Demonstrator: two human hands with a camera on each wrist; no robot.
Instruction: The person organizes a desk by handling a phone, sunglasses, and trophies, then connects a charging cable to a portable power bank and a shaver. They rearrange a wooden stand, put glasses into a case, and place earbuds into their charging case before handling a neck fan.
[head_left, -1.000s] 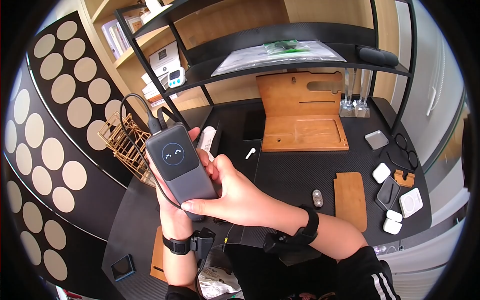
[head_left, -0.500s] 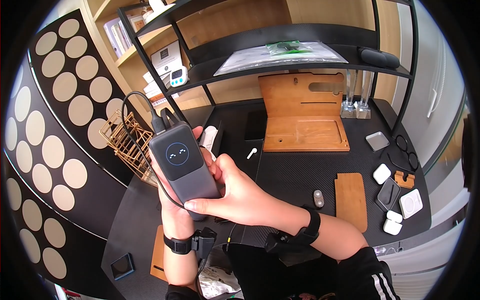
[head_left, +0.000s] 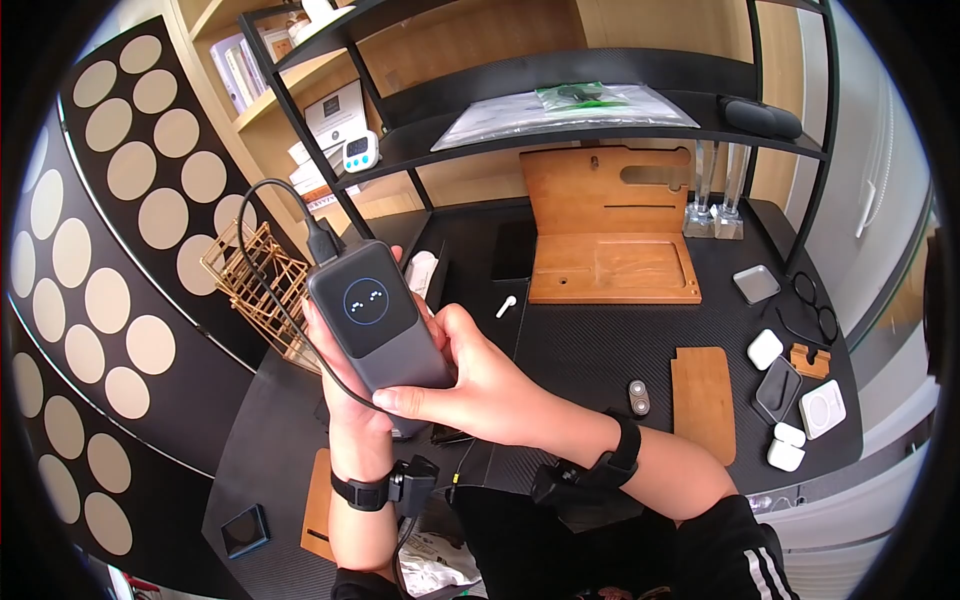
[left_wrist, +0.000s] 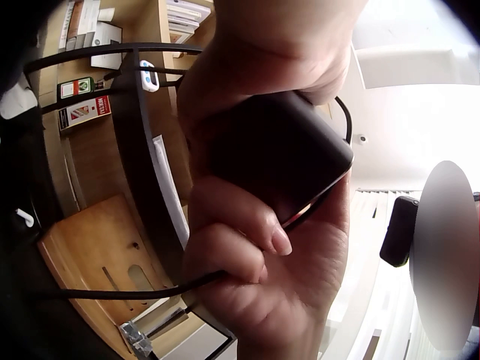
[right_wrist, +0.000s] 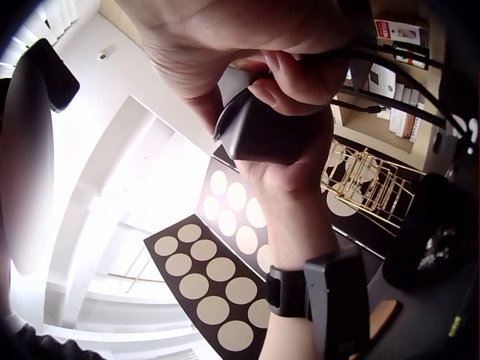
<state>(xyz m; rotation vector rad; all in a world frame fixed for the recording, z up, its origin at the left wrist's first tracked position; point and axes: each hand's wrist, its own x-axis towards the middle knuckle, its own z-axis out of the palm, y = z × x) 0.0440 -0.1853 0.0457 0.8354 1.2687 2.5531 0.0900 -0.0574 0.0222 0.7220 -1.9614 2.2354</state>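
A dark grey power bank is held up over the desk, its lit round display facing the head camera. My left hand grips it from behind and along its left side; most of that palm is hidden in the head view. The right hand holds its lower right end, thumb laid across the front near the bottom edge. A black cable plug sits in the power bank's top end, and its cord loops down the left side to the hands. In the left wrist view, the power bank shows dark between both hands.
An open wooden stand sits at the back under a black shelf. A wire rack stands left. A single white earbud lies mid-desk. On the right are a wooden panel, glasses and several small cases. A dark blue-edged device lies front left.
Both hands have shifted slightly to the right with the power bank, keeping their hold. The display stays lit, and the cable remains plugged in.
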